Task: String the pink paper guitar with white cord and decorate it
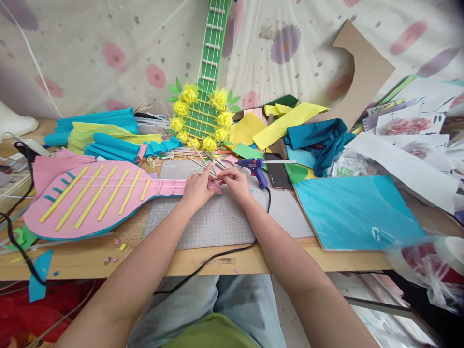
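Note:
A pink paper guitar (87, 198) with a blue edge lies flat, its neck pointing right. Yellow strips cross its body, and thin pale strings run along it to the neck. My left hand (197, 189) is closed around the neck near its far end. Close beside it, my right hand (236, 184) pinches what looks like the end of a thin string at the neck's tip; the fingers partly hide it. Scissors (219, 166) lie just behind both hands. A blue glue gun (256, 170) rests to the right of my right hand.
Under the hands is a grey cutting mat (210, 227). A green guitar with yellow paper flowers (203, 113) leans at the back. A phone (278, 171), a blue sheet (358, 212) and crumpled papers lie right. The glue gun's black cord (217, 254) crosses the table's front edge.

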A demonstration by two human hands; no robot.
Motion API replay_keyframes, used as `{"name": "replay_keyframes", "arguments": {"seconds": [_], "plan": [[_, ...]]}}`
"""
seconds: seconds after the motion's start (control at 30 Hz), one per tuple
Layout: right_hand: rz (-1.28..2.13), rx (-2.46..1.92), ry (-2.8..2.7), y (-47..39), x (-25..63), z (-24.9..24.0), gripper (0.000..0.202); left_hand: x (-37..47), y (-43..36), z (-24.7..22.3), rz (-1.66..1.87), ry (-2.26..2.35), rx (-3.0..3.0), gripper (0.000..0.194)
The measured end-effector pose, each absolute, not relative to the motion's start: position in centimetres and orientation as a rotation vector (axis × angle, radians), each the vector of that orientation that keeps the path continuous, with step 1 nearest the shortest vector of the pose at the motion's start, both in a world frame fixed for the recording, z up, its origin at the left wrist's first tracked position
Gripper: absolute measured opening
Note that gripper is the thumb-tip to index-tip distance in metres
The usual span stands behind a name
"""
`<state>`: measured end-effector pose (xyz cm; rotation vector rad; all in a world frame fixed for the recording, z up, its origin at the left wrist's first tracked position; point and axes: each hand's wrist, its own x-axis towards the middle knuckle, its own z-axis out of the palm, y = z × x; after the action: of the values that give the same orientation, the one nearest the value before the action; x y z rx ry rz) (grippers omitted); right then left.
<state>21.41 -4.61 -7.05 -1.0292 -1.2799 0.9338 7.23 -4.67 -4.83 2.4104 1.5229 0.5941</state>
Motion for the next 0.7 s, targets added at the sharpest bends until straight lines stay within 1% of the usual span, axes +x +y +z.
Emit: {"name": "replay_keyframes", "arguments": {"seconds": [0.2,0.33,0.7], "plan": [[0.986,-1.046,-1.203,-4.56,21.41,-6.91,0.008,7.16,-4.80,-5.10,0.647,1.493,2.426,0.084],[0.992,-1.106,-1.179,-4.53,21.61,-6.86,0.009,7.15,-4.84,-5.34,0.670,1.475,2.430,0.087],[0.989,-1.169,-1.180,-4.45,21.76,-6.86,0.010,7.12,-4.93,-5.24,0.642,1.475,2.400,0.085]]}}
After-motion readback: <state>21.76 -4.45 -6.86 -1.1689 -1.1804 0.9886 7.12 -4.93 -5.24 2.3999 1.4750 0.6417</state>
